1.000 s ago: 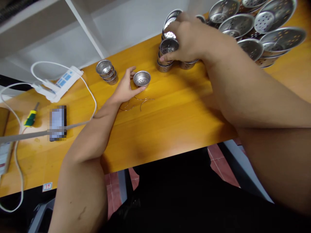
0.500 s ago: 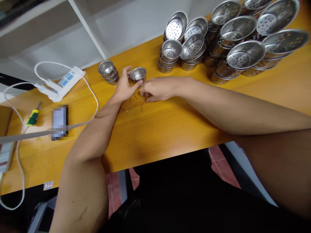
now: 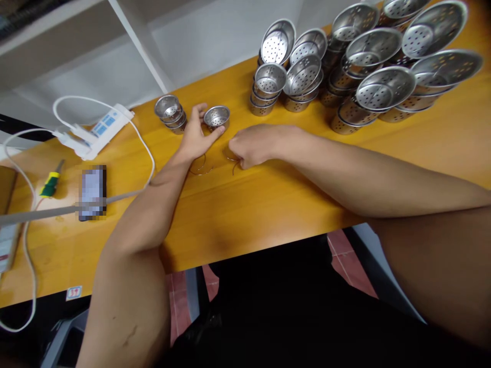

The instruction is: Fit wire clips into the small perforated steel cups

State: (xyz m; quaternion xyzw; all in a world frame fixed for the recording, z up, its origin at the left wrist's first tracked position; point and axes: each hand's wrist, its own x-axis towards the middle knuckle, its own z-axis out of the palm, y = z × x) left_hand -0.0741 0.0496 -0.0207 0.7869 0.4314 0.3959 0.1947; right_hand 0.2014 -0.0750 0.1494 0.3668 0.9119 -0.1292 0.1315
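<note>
My left hand [image 3: 195, 135] cups a small perforated steel strainer cup [image 3: 217, 117] that stands on the yellow wooden table [image 3: 268, 204], thumb and fingers around its side. My right hand [image 3: 251, 145] rests just right of it with the fingers curled in a pinch on a thin wire handle [image 3: 233, 162] lying on the table. Another wire handle [image 3: 200, 166] lies under my left wrist.
A short stack of small strainer cups [image 3: 171, 112] stands left of my left hand. Several stacks of larger strainer baskets [image 3: 364, 66] crowd the far right. A white power strip [image 3: 97, 130], a phone [image 3: 92, 191] and a green-handled screwdriver [image 3: 49, 184] lie at the left.
My right hand left the strainer stacks at the back, came down beside the single cup and pinched a wire handle, then drew it slightly right. My left hand kept holding the cup.
</note>
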